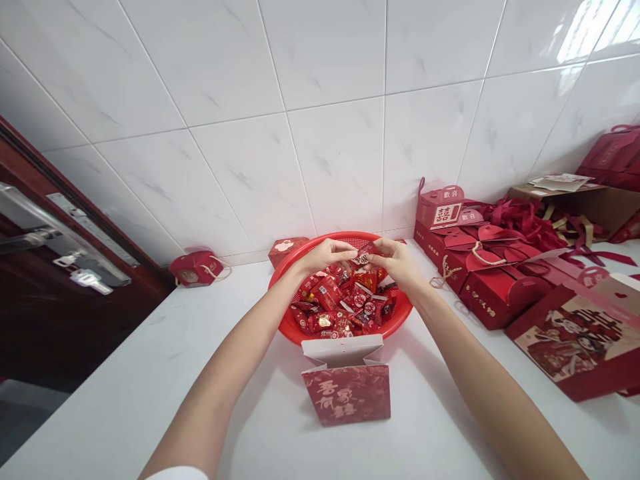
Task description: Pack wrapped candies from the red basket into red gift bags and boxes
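Note:
A red plastic basket (345, 338) full of red wrapped candies (330, 293) stands on the white table. Above its far half, my left hand (325, 255) and my right hand (397, 262) meet around one small red wrapped candy (363, 257) with dark lettering on a pale patch. Both hands are closed, the fingertips pinching it from either side; some fingers are partly hidden. In front of the basket, between my forearms, a dark red paper gift box (347, 395) with pale lettering stands with its top open. I cannot see what is inside it.
Several red gift boxes (480, 280) crowd the right side, beside red ribbons (525, 217) and a cardboard box (590, 207). A small red box (195, 268) with a cord sits at left, another (286, 250) behind the basket. A tiled wall (335, 160) backs the table; a door (60, 267) is left.

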`<state>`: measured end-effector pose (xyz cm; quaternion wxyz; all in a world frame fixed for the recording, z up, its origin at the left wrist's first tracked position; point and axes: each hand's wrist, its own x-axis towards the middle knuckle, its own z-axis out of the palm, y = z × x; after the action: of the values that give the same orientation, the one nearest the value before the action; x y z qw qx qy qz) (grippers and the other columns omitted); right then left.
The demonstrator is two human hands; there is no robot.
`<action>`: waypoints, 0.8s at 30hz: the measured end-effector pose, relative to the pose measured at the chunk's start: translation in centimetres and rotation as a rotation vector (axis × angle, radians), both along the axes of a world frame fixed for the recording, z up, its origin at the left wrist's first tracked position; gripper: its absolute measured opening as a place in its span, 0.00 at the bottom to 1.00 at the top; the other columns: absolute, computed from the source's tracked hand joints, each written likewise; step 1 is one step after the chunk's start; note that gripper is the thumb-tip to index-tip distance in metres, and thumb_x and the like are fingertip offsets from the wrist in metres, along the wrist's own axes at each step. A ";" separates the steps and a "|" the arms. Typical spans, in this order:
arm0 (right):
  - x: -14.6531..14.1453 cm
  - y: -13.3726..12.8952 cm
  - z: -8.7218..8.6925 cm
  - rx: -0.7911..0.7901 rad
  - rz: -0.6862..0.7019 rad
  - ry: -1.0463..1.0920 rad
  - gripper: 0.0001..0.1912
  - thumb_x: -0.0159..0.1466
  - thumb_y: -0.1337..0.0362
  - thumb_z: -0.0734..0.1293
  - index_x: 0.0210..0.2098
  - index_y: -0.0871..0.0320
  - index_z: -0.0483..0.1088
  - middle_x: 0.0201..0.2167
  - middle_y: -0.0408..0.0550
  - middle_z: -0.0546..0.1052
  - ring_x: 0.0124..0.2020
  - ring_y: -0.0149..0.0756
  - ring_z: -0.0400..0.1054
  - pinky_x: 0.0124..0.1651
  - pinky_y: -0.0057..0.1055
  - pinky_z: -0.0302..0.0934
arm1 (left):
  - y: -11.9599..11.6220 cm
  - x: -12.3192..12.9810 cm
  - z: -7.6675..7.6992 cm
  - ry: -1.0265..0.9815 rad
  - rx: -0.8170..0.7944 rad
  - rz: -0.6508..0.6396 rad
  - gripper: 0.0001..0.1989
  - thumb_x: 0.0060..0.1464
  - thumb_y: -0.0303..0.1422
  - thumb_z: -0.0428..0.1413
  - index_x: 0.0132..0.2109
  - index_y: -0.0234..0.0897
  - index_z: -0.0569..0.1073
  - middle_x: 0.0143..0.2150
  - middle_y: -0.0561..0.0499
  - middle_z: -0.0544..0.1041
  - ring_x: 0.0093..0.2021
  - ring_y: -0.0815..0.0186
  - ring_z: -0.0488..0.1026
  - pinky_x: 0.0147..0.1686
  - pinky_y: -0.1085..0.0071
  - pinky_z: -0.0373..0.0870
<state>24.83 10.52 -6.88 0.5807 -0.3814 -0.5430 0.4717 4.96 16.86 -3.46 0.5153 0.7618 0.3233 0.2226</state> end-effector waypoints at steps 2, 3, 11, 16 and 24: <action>0.1 0.1 0.0 0.052 -0.012 0.012 0.08 0.49 0.63 0.74 0.29 0.55 0.74 0.30 0.44 0.80 0.32 0.37 0.75 0.44 0.37 0.71 | -0.1 0.2 -0.1 0.002 -0.140 -0.029 0.30 0.49 0.55 0.65 0.46 0.33 0.80 0.33 0.45 0.83 0.33 0.61 0.80 0.37 0.65 0.75; 0.1 0.2 0.0 0.074 -0.028 0.006 0.07 0.49 0.63 0.73 0.28 0.55 0.74 0.30 0.44 0.80 0.34 0.38 0.75 0.46 0.38 0.71 | -0.1 0.2 -0.1 0.004 -0.191 -0.043 0.32 0.50 0.56 0.64 0.49 0.33 0.79 0.33 0.45 0.83 0.33 0.60 0.80 0.38 0.64 0.75; -0.2 0.3 0.1 0.010 -0.165 0.018 0.17 0.51 0.68 0.68 0.41 0.56 0.75 0.40 0.47 0.83 0.44 0.41 0.77 0.48 0.38 0.72 | 0.9 0.2 -0.7 -0.206 -0.046 0.111 0.33 0.39 0.37 0.75 0.53 0.32 0.77 0.41 0.46 0.83 0.41 0.62 0.80 0.49 0.62 0.74; -0.3 -0.5 0.8 -0.105 -0.022 -0.010 0.09 0.55 0.61 0.73 0.35 0.57 0.76 0.30 0.47 0.82 0.32 0.39 0.77 0.39 0.35 0.74 | 0.9 0.3 -0.8 -0.218 -0.006 0.088 0.27 0.38 0.38 0.75 0.46 0.31 0.79 0.44 0.43 0.83 0.44 0.60 0.80 0.51 0.62 0.74; -0.1 -0.5 0.7 -0.044 0.019 -0.017 0.13 0.48 0.58 0.78 0.31 0.57 0.79 0.27 0.46 0.81 0.27 0.38 0.74 0.34 0.36 0.71 | 0.5 0.6 -0.7 -0.188 -0.005 0.028 0.25 0.36 0.38 0.75 0.40 0.31 0.77 0.39 0.47 0.82 0.40 0.64 0.78 0.49 0.63 0.72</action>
<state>24.69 9.97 -6.20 0.5629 -0.3928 -0.5412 0.4859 5.55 17.35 -4.16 0.5420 0.7317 0.2849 0.2995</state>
